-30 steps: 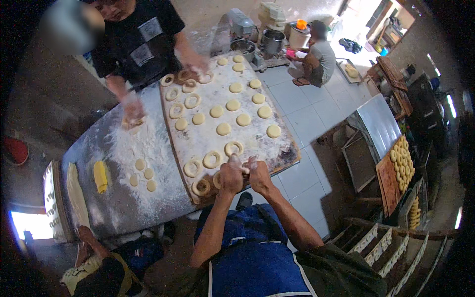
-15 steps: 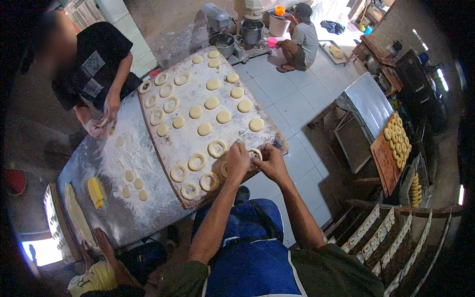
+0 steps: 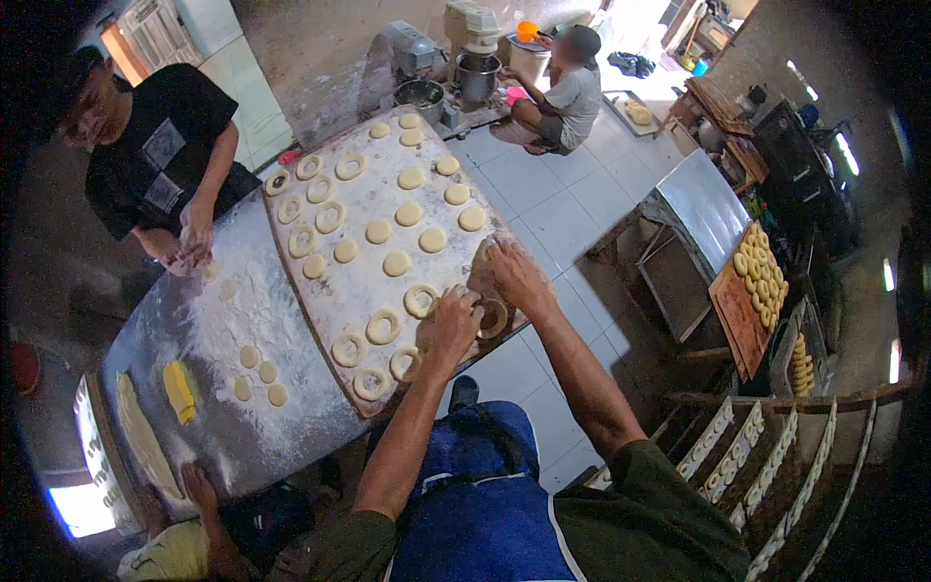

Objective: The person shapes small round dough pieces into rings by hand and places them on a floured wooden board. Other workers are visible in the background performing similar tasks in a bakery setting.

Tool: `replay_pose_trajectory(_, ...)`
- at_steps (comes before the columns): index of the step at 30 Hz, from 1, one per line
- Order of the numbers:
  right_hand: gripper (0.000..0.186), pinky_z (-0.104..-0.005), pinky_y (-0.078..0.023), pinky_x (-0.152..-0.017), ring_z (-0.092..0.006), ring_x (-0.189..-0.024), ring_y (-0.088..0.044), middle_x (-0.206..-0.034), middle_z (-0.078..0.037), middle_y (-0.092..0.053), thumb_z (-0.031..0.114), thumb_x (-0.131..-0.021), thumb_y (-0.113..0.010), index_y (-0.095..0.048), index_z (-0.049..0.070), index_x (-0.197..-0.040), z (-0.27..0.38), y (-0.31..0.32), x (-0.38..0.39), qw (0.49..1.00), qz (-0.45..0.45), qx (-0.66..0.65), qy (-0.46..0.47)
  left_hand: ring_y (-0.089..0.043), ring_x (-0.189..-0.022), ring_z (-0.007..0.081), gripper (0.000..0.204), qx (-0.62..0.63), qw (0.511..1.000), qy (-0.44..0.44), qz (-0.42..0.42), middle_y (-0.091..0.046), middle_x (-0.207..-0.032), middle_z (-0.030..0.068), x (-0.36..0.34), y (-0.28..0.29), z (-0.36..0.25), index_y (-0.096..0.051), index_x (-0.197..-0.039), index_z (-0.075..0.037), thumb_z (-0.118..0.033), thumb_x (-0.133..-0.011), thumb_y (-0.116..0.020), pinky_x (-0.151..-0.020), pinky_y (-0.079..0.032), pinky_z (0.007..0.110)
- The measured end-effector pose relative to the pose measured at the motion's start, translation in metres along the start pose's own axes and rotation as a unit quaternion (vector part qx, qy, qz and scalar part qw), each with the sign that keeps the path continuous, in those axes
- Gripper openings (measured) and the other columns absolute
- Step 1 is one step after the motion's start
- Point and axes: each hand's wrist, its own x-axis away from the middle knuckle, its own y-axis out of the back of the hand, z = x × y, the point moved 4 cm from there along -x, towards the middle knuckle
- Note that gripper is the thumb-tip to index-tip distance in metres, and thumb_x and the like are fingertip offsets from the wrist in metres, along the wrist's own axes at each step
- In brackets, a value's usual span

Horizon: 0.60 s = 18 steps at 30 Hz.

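Note:
A floured wooden board (image 3: 364, 289) carries rings and flat discs of pale dough. My right hand (image 3: 519, 279) reaches over its right edge, fingers closed around a dough disc that they mostly hide. My left hand (image 3: 454, 328) is just above the board, nearer me, its fingers loosely bent and a little apart with nothing seen in them. Right beside it lies a dough ring (image 3: 493, 317); another dough ring (image 3: 421, 301) sits to its upper left. Farther up the board are several dough discs (image 3: 433, 240).
At the left, a person in black (image 3: 160, 145) handles dough over the floured metal table (image 3: 310, 427). Small dough discs (image 3: 276, 394) and a yellow block (image 3: 178, 392) lie there. Another person (image 3: 572, 92) crouches by the mixers (image 3: 477, 73). A rack (image 3: 766, 436) stands at lower right.
Both hands were together over a dough ring at the board's near right edge. That ring now lies on the board. My right hand has moved up to a disc; my left has shifted slightly toward me.

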Motion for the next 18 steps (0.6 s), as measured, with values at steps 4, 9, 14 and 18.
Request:
replay_pose_trajectory(4, 0.026, -0.0473, -0.049, -0.084, -0.0424, -0.096, -0.06, -0.102, -0.02, -0.067, 0.016, -0.077, -0.066, -0.066, 0.002, -0.098, -0.03, -0.018, -0.022, 0.968, 0.165, 0.032, -0.186, -0.058, -0.102, 0.0376, 0.024, 0.076, 0.988, -0.024, -0.129, -0.06, -0.107, 0.0171, 0.038, 0.038, 0.028, -0.066, -0.106, -0.007, -0.021, -0.087, -0.064, -0.09, -0.047, 0.046)
replay_pose_trajectory(9, 0.022, -0.0394, -0.053, -0.067, -0.0344, -0.075, -0.067, -0.079, -0.016, -0.069, 0.014, -0.072, -0.074, -0.068, 0.001, -0.09, 0.029, 0.003, -0.042, 0.968, 0.15, -0.105, -0.175, -0.057, -0.1, 0.0347, 0.014, 0.0, 0.955, 0.086, -0.284, -0.063, -0.1, 0.0148, 0.161, 0.138, 0.117, -0.065, -0.098, -0.005, -0.013, -0.087, -0.064, -0.087, -0.045, 0.043)
replay_pose_trajectory(14, 0.025, -0.0485, -0.05, -0.068, -0.0401, -0.076, -0.064, -0.08, -0.02, -0.066, 0.028, -0.074, -0.07, -0.067, 0.005, -0.081, 0.22, -0.089, -0.056, 0.941, 0.219, -0.257, 0.013, -0.06, -0.094, 0.0304, 0.011, 0.021, 0.866, 0.29, -0.408, -0.064, -0.098, 0.0129, 0.274, 0.195, 0.191, -0.064, -0.098, -0.003, -0.009, -0.089, -0.06, -0.075, -0.047, 0.04)
replay_pose_trajectory(18, 0.031, -0.0493, -0.05, -0.069, -0.0403, -0.073, -0.063, -0.075, -0.021, -0.064, 0.031, -0.073, -0.071, -0.066, 0.002, -0.078, 0.339, -0.175, -0.061, 0.945, 0.215, -0.232, 0.082, -0.062, -0.087, 0.0289, 0.01, -0.016, 0.864, 0.25, -0.436, -0.064, -0.097, 0.0133, 0.299, 0.205, 0.211, -0.063, -0.097, -0.002, -0.007, -0.088, -0.061, -0.071, -0.048, 0.038)
